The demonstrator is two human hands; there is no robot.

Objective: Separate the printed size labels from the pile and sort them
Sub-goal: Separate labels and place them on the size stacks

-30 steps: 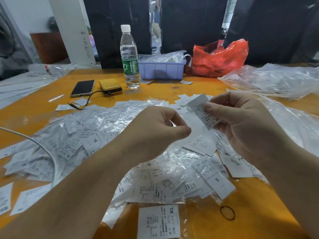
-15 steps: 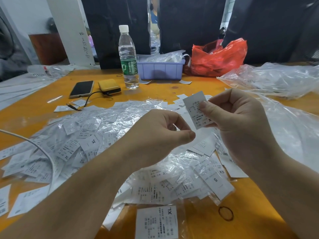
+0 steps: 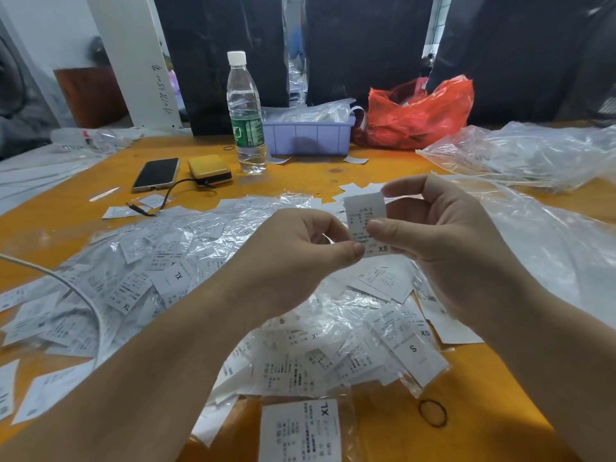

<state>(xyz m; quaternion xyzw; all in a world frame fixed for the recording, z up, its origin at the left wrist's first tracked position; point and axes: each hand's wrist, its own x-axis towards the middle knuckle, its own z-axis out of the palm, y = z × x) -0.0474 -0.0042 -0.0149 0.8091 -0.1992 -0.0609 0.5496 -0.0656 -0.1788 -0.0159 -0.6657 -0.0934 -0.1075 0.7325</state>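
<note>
Nearest to me, on the orange table (image 3: pixel 383 175), an XL label (image 3: pixel 300 431) lies at the near edge, and a black rubber band (image 3: pixel 432 412) is on the bare surface to its right. Just behind them the pile of size labels (image 3: pixel 160 271) spreads wide, mixed with clear plastic sleeves; I can read S, XS and XL on some. A white cable (image 3: pixel 80 295) curves over the left part of the pile.

Above the pile I hold one XS label (image 3: pixel 366 225) upright. My right hand (image 3: pixel 443 248) pinches it between thumb and fingers, and my left hand (image 3: pixel 300 258) pinches its lower edge with thumb and curled fingers.

Further away on the left lie a phone (image 3: pixel 156 173) and a yellow box (image 3: pixel 209 169), with a water bottle (image 3: pixel 246 115) standing beside them. At the far edge a lilac plastic bin (image 3: pixel 308 136) holds clear bags with something white inside, and a red plastic bag (image 3: pixel 418 116) sits to its right; what it contains I cannot tell. Crumpled clear plastic (image 3: pixel 526 155) lies at the far right. Behind the table hang dark sheets (image 3: pixel 363 55).
</note>
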